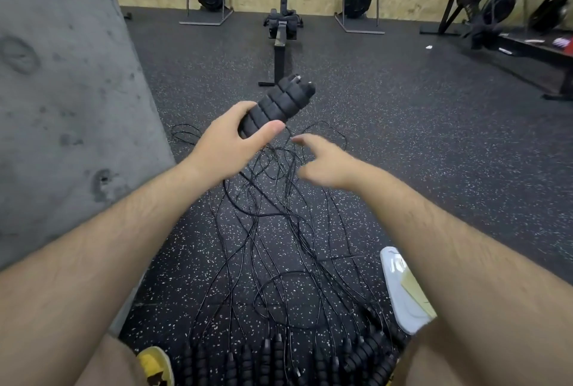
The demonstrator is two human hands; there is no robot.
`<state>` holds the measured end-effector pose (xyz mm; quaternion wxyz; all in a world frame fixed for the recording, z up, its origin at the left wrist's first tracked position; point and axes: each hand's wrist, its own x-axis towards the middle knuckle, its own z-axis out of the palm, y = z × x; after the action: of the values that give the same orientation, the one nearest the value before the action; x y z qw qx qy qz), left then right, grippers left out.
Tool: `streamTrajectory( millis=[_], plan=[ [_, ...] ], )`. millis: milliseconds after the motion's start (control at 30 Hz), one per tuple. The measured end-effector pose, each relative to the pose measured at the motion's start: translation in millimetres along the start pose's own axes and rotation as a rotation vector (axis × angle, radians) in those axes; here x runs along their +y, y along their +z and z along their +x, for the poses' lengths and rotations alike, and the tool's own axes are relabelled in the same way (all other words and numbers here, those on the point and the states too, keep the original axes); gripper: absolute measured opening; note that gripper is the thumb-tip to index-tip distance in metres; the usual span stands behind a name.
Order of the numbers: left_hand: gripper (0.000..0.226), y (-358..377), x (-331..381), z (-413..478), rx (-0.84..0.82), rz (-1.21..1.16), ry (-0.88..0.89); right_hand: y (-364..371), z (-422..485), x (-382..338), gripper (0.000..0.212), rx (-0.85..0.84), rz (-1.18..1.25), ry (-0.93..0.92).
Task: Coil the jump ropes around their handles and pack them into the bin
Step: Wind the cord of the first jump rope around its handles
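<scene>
My left hand (231, 139) grips a pair of black ribbed foam jump-rope handles (283, 103) held side by side, their tips pointing up and away. A thin black rope runs down from them into a tangle of several ropes (279, 230) spread over the floor. My right hand (322, 162) hovers just right of the handles with its fingers loosely extended toward the rope below my left thumb; it is blurred and holds nothing that I can see. A row of several more black handles (310, 357) lies on the floor at the bottom, between my knees.
A grey concrete wall or pillar (62, 91) stands close on the left. A white bin edge (400, 289) with something yellowish inside sits at lower right. Rowing machines (283, 13) line the far plywood wall. A yellow shoe (155, 365) shows at bottom left.
</scene>
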<state>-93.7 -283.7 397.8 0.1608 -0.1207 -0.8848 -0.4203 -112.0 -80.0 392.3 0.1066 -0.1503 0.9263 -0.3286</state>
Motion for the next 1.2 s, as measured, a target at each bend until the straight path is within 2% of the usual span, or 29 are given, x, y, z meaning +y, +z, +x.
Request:
streamTrajectory(
  millis=[100, 133, 167, 233, 267, 333, 433, 567, 600, 667, 733, 833, 933, 1033, 1133, 1200],
  plan=[
    [0.034, 3, 8, -2, 0.028, -0.043, 0.056, 34, -11, -29, 0.096, -0.223, 0.248, -0.133],
    [0.037, 4, 11, -2, 0.031, -0.044, 0.070, 45, -12, -37, 0.092, -0.247, 0.298, -0.152],
    [0.039, 4, 14, -3, 0.028, -0.042, 0.083, 56, -13, -45, 0.078, -0.243, 0.349, -0.165],
    [0.043, 4, 16, -4, 0.024, -0.031, 0.105, 77, -10, -60, 0.027, -0.152, 0.431, -0.199],
    [0.045, 2, 16, -4, 0.023, -0.021, 0.115, 83, -7, -65, 0.014, -0.080, 0.422, -0.204],
    [0.050, -4, 13, -6, 0.022, 0.004, 0.128, 87, 1, -66, 0.016, -0.044, 0.395, -0.155],
    [0.041, -14, 9, -8, 0.030, -0.010, 0.136, 81, 5, -57, 0.014, -0.139, 0.615, -0.100],
    [0.029, -17, 8, -9, 0.044, -0.058, 0.144, 88, 5, -55, 0.046, -0.277, 0.762, -0.202],
    [0.028, -17, 8, -9, 0.048, -0.060, 0.150, 92, 4, -59, 0.046, -0.308, 0.795, -0.220],
    [0.029, -17, 9, -9, 0.043, -0.049, 0.164, 100, 3, -66, 0.031, -0.297, 0.828, -0.225],
    [0.034, -21, 8, -9, 0.029, -0.034, 0.176, 101, 5, -67, 0.005, -0.239, 0.802, -0.206],
    [0.051, -30, -1, -8, -0.007, -0.026, 0.187, 86, 10, -56, 0.013, -0.277, 0.713, -0.193],
    [0.070, -43, -13, -8, -0.094, 0.034, 0.210, 57, 12, -37, 0.016, -0.254, 0.442, -0.201],
    [0.081, -57, -24, -7, -0.152, 0.220, 0.262, 24, 8, -21, 0.023, -0.140, 0.145, -0.185],
    [0.083, -63, -34, -7, -0.183, 0.439, 0.328, -4, 3, -12, 0.017, -0.077, 0.080, -0.178],
    [0.084, -60, -36, -7, -0.230, 0.525, 0.381, -14, 1, -10, 0.029, -0.050, 0.015, -0.174]
  ],
)
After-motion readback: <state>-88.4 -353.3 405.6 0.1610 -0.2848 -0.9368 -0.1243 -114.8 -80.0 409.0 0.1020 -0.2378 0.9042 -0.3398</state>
